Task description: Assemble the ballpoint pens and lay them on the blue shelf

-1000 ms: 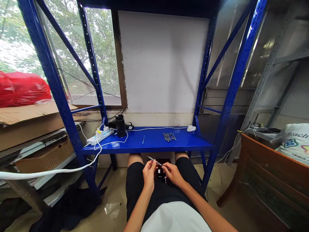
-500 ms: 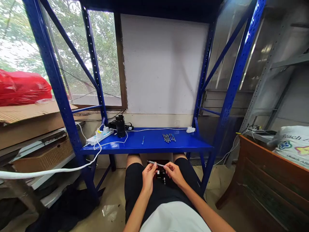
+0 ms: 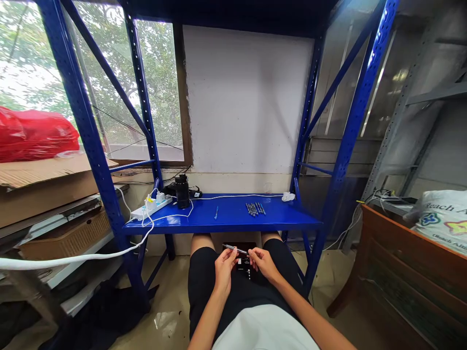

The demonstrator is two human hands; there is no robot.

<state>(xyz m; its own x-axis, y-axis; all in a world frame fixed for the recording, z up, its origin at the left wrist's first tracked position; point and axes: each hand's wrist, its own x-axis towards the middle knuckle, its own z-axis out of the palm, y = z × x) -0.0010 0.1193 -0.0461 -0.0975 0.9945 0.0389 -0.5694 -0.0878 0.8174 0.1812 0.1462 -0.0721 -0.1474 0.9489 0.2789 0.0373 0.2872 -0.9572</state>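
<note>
Over my lap, a slim grey pen [image 3: 239, 250] lies nearly level between my two hands. My left hand [image 3: 224, 270] pinches it near its left part, with the dark left tip sticking out past the fingers. At the pen's other end, the fingertips of my right hand [image 3: 264, 263] are closed on it. Below the hands is a dark, flat thing with white print [image 3: 243, 266], partly covered by my fingers. On the blue shelf ahead lies a single blue pen [image 3: 216, 212]. To its right, several pens [image 3: 255, 209] lie side by side in a row.
A black bottle [image 3: 182, 191] and a white power strip [image 3: 151, 208] stand at the left of the blue shelf [image 3: 233, 221]. A white cable [image 3: 91, 260] runs off leftward. Blue uprights flank the shelf. A wooden chair [image 3: 401, 262] is at the right.
The hands and the pen stay in almost the same place over my lap. My right fingers have shifted slightly at the pen's right end, and the view has tipped a little.
</note>
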